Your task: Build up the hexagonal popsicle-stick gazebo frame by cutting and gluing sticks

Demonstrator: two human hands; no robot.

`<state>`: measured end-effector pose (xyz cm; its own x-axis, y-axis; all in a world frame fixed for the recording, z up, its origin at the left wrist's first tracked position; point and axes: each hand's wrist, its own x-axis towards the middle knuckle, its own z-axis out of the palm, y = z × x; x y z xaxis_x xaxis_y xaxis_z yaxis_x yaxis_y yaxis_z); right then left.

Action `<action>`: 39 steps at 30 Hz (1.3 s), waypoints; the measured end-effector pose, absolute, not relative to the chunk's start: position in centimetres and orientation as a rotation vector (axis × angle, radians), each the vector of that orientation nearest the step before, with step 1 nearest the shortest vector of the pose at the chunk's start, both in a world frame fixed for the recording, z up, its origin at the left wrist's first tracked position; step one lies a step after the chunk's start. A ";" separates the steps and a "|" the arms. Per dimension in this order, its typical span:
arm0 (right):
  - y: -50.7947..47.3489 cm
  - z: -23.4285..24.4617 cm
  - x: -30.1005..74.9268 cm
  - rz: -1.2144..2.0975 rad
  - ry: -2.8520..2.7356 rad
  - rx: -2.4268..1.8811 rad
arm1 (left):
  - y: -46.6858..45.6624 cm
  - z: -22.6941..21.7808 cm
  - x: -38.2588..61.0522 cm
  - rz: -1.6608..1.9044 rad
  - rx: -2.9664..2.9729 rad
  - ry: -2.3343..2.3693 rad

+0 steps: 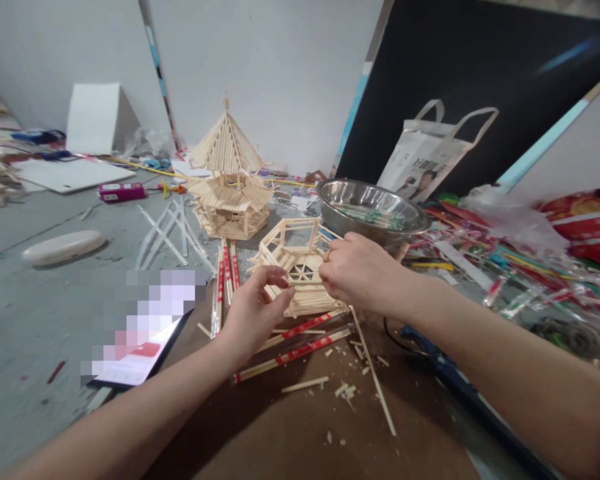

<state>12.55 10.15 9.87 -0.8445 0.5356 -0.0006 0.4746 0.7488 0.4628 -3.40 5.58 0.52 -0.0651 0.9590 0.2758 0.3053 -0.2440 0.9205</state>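
A low hexagonal frame of thin wooden sticks (307,308) stands on a brown board. My left hand (255,303) curls around its near left side, thumb and fingertips against the sticks. Over the frame's right side, my right hand (355,270) is closed in a pinch, a ring on one finger; its fingertips hide what they hold. Red-banded packs of chopsticks (300,353) lie in front of the frame. One long loose stick (375,373) slants toward me, among short offcuts (347,390). Behind stands a stick pavilion (230,180) with a pointed roof.
A steel bowl (405,223) sits behind my right hand, before a white bag (420,160). A phone (150,340) lies left of the brown board (260,440). A blue-handled tool (445,370) with a cord is under my right forearm. Wrappers (520,293) litter the right.
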 end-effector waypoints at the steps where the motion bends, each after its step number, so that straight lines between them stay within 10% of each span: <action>1: 10.1 9.9 12.5 0.691 2.811 0.815 | 5.6 0.5 -3.4 1.332 1.589 1.379; 25: 10.2 10.0 13.1 0.619 2.833 0.892 | 6.1 3.2 -4.4 1.048 2.594 1.497; 39: 9.6 7.6 19.7 -0.205 3.175 1.415 | 7.7 4.1 -4.0 0.866 2.675 1.434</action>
